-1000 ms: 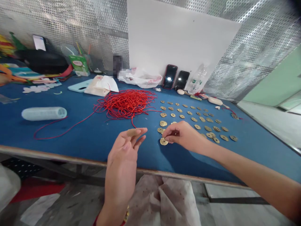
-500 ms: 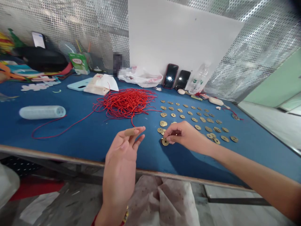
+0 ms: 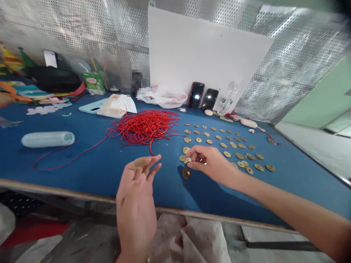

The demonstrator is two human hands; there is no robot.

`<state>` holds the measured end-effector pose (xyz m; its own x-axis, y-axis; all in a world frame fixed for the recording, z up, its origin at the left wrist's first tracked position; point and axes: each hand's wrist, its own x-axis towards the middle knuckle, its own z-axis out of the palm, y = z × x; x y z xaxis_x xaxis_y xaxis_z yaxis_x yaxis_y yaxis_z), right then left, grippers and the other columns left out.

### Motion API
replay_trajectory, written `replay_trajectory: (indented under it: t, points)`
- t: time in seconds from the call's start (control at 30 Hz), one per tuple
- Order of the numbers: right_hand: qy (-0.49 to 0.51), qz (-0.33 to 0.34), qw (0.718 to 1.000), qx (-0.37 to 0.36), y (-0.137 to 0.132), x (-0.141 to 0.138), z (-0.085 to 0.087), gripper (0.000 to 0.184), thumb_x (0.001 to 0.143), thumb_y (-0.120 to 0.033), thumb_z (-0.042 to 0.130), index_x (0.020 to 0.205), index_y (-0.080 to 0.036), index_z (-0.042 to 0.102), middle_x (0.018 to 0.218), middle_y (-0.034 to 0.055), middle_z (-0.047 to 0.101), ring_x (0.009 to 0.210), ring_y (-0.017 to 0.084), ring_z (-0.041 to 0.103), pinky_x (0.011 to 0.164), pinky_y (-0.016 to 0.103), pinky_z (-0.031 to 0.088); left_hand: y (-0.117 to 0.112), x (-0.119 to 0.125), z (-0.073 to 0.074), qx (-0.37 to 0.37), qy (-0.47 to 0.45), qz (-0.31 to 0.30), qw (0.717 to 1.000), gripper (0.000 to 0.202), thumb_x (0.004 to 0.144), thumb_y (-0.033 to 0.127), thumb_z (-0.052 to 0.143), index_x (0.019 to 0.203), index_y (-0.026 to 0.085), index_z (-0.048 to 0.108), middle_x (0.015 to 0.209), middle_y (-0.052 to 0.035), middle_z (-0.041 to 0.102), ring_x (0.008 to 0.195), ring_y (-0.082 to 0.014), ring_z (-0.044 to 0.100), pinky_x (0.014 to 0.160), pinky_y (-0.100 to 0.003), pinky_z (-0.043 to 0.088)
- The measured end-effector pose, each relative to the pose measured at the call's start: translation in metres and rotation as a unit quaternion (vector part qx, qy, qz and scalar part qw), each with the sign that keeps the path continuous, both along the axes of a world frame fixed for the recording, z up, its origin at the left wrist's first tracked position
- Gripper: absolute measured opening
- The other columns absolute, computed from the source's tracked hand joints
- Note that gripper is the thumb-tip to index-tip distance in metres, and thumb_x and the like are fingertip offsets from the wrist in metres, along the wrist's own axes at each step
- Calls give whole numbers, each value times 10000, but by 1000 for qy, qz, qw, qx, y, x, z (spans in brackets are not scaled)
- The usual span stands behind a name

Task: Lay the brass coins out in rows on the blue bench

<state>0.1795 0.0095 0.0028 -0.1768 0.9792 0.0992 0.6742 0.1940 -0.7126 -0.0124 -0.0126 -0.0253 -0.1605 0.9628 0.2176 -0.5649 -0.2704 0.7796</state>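
Several round brass coins with holes lie in loose rows and small overlapping piles, one pile (image 3: pixel 241 164) right of my right hand. My right hand (image 3: pixel 210 160) is over the left side of the rows, its thumb and index finger a little apart beside an overlapping pair of coins (image 3: pixel 183 158). Just in front of its fingertips, a single darker coin (image 3: pixel 186 173) rests on the blue tabletop (image 3: pixel 167 186). My hand covers some coins behind it. Palm turned inward, my left hand (image 3: pixel 138 193) hovers near the table's front edge, fingers extended and holding nothing.
A tangled heap of red cord (image 3: pixel 149 126) lies behind my left hand, one strand running to a translucent roll (image 3: pixel 48 139) at left. Two phones (image 3: pixel 196 95) and a plastic bottle (image 3: pixel 227 100) stand against a white board (image 3: pixel 203 51). A plastic bag (image 3: pixel 164 98) lies beside them.
My right hand has let go of the coin at its fingertips and drawn slightly back from it; that coin now lies on the table. The view has tilted up slightly.
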Motion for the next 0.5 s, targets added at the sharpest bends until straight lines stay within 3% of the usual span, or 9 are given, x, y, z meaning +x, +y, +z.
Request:
replay_trajectory:
  t: [0.1,0.23,0.33,0.43,0.5]
  points:
    - [-16,-20,999,43,-11,11,13,159,832,-280,610,978,-219,599,742,-20,606,652,111,563,595,232,431,-3,13,-2,18,25,58,998,167,846,237,529,937,235,669,1016,-1,622,1082,-206,572,951,-323,451]
    - [-70,-77,991,83,-16,58,29,260,857,-358,581,1076,-221,557,814,6,646,707,140,596,628,259,446,-8,33,-7,37,124,9,992,212,854,278,558,1052,272,636,1110,2,636,1119,-213,557,959,-320,424]
    - [-134,-167,968,130,0,131,35,279,861,-392,560,1069,-207,563,853,32,673,758,168,614,684,290,454,-13,47,-6,60,237,-10,970,277,852,337,565,1124,298,596,1205,-6,601,1211,-231,481,981,-323,387]
    - [-227,-328,908,126,17,224,38,218,837,-316,569,1028,-217,605,935,47,687,853,195,613,788,320,430,-18,59,-2,97,318,13,943,290,839,349,573,1127,315,590,1229,-6,570,1220,-250,447,1031,-358,323]
    - [-225,-398,883,105,21,282,36,180,827,-250,549,970,-178,631,948,97,684,913,235,607,794,342,421,-16,63,-4,123,330,34,935,276,817,335,597,1093,327,602,1211,1,568,1193,-259,454,1036,-373,309]
